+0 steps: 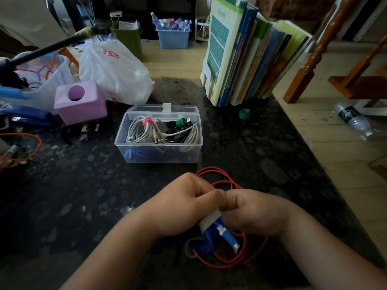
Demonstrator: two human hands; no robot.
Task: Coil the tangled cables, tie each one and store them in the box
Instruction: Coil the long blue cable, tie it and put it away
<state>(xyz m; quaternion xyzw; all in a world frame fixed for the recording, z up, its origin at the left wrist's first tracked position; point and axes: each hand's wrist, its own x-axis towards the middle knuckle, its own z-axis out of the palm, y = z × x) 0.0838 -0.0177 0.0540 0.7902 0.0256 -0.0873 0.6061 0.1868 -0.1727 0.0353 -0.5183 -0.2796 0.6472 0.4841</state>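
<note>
Near the front edge of the dark tabletop (83, 185), the left hand (180, 206) and right hand (255, 212) meet knuckle to knuckle, both with fingers curled tight around a bundled blue cable (211, 237) wrapped by a white tie (209, 220). Under the hands a red cable (236, 262) lies in loose loops on the tabletop. Behind them, toward the middle, the clear box (159, 151) stands open with coiled, tied cables inside.

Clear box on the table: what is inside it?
The clear box holds white cables with a pink tie, black cable with a green tie, and something blue underneath, mostly covered.
</note>
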